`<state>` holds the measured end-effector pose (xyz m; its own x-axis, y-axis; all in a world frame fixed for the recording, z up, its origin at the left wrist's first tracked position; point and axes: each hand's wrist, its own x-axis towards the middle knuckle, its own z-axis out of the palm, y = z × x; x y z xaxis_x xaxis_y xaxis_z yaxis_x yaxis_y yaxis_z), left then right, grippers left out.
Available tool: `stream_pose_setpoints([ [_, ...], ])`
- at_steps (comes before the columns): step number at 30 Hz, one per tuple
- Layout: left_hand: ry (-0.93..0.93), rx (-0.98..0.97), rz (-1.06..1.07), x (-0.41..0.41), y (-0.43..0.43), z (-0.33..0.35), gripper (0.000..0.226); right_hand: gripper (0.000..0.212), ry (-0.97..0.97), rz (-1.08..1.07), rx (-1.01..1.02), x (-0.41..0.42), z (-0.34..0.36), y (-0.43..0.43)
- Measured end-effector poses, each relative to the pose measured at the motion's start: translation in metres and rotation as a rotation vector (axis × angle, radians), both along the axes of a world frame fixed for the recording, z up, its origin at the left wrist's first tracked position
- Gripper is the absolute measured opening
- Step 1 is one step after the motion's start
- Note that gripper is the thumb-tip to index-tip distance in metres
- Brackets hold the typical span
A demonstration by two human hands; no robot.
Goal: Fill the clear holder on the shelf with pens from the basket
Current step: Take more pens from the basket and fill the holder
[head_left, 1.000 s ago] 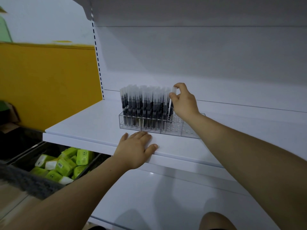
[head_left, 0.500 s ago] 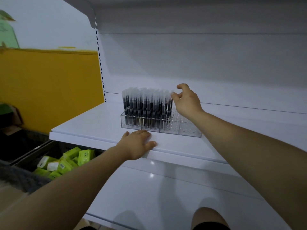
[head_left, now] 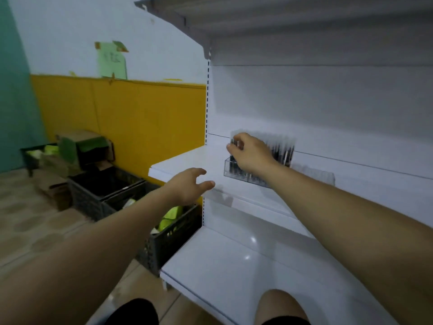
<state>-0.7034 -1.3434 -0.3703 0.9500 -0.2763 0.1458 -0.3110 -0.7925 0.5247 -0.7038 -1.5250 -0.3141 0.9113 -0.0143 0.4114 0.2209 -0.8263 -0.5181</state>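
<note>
The clear holder (head_left: 315, 175) stands on the white shelf (head_left: 180, 164), with black pens with frosted caps (head_left: 282, 148) upright in its left part and bare holes at its right end. My right hand (head_left: 249, 154) reaches over the holder's left end, thumb and fingers curled and pinching a pen cap there; the blur hides the exact hold. My left hand (head_left: 189, 185) hovers just in front of the shelf's front edge, fingers spread and holding nothing. A dark basket (head_left: 164, 241) sits on the floor below the shelf's left end.
The basket holds yellow-green packs (head_left: 172, 214); a second dark basket (head_left: 103, 186) and cardboard boxes (head_left: 86, 146) stand further left by the yellow wall. A lower shelf (head_left: 234, 266) juts out below, and an upper shelf (head_left: 281, 17) hangs overhead.
My right hand moved from the right side of the pen rows to their left end. My left hand lifted off the shelf edge. My head turned left.
</note>
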Motion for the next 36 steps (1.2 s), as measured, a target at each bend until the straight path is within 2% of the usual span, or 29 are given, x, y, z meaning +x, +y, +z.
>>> stream_pose_setpoints([
  [4,0.088,-0.006,0.12,-0.019,0.043,-0.011,0.066,0.052,0.09,0.14,-0.043,0.011,-0.02,0.045],
  [9,0.11,0.02,0.327,-0.047,0.096,-0.028,0.061,0.055,0.161,0.32,-0.053,0.024,-0.052,0.108],
  [17,0.247,0.048,0.61,-0.08,0.183,-0.087,0.061,0.056,0.366,0.538,-0.153,0.041,-0.122,0.213],
  [22,0.422,0.057,0.722,-0.086,0.234,-0.15,0.064,0.055,0.488,0.637,-0.206,0.056,-0.19,0.276],
  [27,0.591,-0.02,0.802,-0.082,0.281,-0.225,0.065,0.058,0.67,0.668,-0.256,0.077,-0.274,0.331],
  [33,0.767,-0.126,0.845,-0.043,0.331,-0.329,0.066,0.055,0.841,0.718,-0.285,0.111,-0.387,0.376],
  [36,0.852,-0.171,0.827,-0.016,0.345,-0.385,0.065,0.055,0.894,0.718,-0.365,0.124,-0.446,0.394],
])
